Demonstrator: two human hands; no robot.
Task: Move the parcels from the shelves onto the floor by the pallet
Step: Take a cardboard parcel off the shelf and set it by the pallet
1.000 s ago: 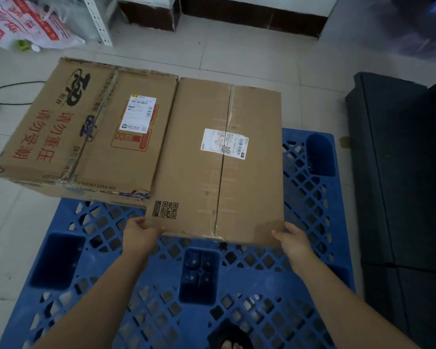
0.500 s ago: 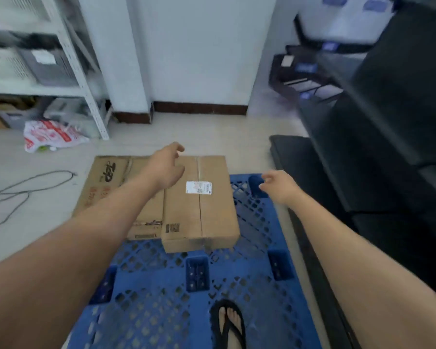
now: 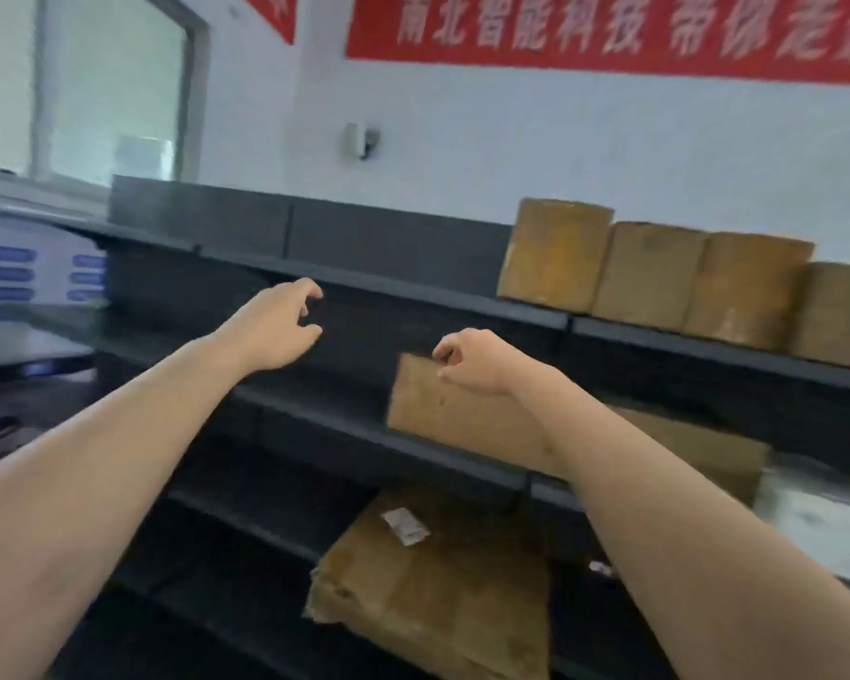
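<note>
Currently: reach for next parcel, judged; both grips empty. Left grip (image 3: pixel 278 331), fingers loosely curled, hangs before bare shelf (image 3: pixel 344 427), beside the parcel (image 3: pixel 442 414). Right grip (image 3: pixel 472 363), loosely curled, overlaps that parcel's upper left corner, contact not discernible; next move likely needs one grip at each end.

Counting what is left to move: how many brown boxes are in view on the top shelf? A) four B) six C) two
A: four brown boxes stand side by side at the right end of the top shelf.
</note>
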